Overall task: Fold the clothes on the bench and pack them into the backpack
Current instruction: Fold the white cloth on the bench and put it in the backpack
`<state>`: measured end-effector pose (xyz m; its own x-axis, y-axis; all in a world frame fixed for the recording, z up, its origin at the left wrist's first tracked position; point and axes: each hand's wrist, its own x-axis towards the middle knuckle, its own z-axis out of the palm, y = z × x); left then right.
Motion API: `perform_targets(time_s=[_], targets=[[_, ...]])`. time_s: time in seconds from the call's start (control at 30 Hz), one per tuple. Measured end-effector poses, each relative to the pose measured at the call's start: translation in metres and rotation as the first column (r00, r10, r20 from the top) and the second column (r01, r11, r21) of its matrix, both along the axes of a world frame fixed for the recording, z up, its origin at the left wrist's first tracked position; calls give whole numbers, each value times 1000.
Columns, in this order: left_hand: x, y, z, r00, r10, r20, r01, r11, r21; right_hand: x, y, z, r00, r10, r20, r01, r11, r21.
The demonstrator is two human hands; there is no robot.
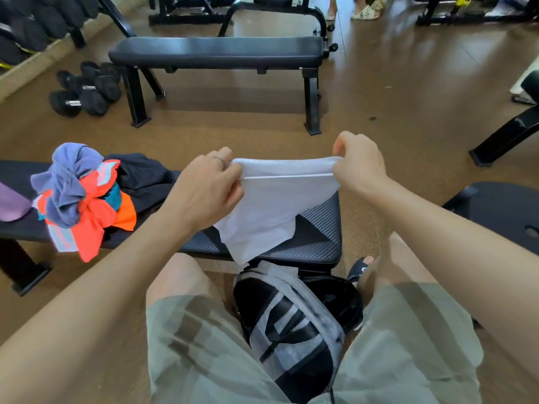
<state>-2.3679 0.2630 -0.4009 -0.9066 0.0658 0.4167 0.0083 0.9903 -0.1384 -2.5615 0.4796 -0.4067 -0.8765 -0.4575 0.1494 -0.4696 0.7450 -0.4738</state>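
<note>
I hold a white garment (271,205) up over the near black bench (318,243). My left hand (204,188) pinches its top left edge and my right hand (358,164) pinches its top right edge, so the cloth hangs down with its lower corner draped on the bench pad. A grey and black backpack (291,325) stands on the floor between my knees, its top unzipped. On the left of the bench lies a heap of clothes: a blue-purple piece (67,182), an orange piece (93,225) and a black piece (143,176).
A purple item (11,205) sits at the bench's far left. A second black bench (218,53) stands across the brown floor, with dumbbells (84,88) beside it. Another person's feet (364,10) show at the top. Black equipment (507,132) stands on the right.
</note>
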Motion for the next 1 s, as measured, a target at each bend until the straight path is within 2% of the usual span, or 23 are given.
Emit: perform_targets(time_s=[0.13,0.2,0.27,0.3,0.37,0.43,0.6,0.77,0.93,1.0], targets=[[11,-6,-20,993,-56,104,67,992,-108,-2,6,-4,993,21,115,-41,984,175],[12,-1,-23,994,-67,85,74,994,-76,8,1,-1,984,134,115,-155,966,206],[8,4,-21,996,-61,57,63,998,-18,28,-5,1,916,369,157,-375,927,8],[5,6,-20,997,-65,49,65,998,4,42,-8,1,850,488,196,-471,872,-130],[0,9,-19,995,-90,46,88,995,41,67,-12,-3,749,615,246,-552,785,-282],[-3,9,-18,992,-122,41,119,990,79,81,-15,-15,745,626,230,-564,775,-283],[-3,9,-19,982,-172,73,163,981,109,81,-21,-42,841,537,63,-499,815,-294],[1,3,-22,984,-161,83,148,978,147,75,-18,-47,824,560,-83,-565,803,-190],[3,4,-21,967,-222,122,192,957,216,78,-19,-44,685,682,-256,-669,728,150],[2,6,-20,964,-225,142,197,962,187,80,-21,-46,688,678,-259,-657,733,175]])
